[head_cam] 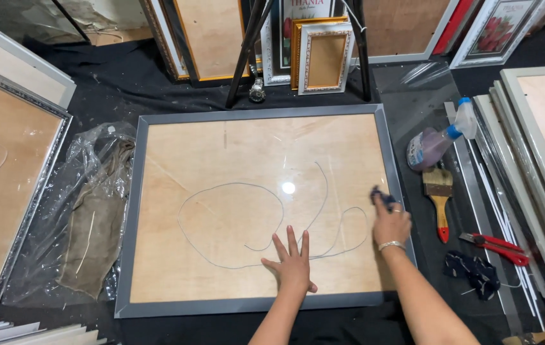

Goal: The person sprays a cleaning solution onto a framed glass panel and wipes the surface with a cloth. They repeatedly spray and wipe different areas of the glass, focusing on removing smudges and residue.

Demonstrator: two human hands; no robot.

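Note:
A large grey picture frame [133, 191] lies flat on the black-covered floor, with glass over a pale wooden backing. A thin grey cord [234, 186] loops under or on the glass. My left hand [293, 262] rests flat on the glass near the frame's front edge, fingers spread. My right hand [389, 220] presses a small dark blue cloth [378, 193] against the glass near the frame's right edge. A bracelet sits on that wrist.
Right of the frame lie a spray bottle [435, 142], a paintbrush [440, 198], a red cutter [495, 248] and another dark cloth [474, 271]. Crumpled plastic with brown fabric [93, 204] lies left. More frames [4, 172] stand and lean all around.

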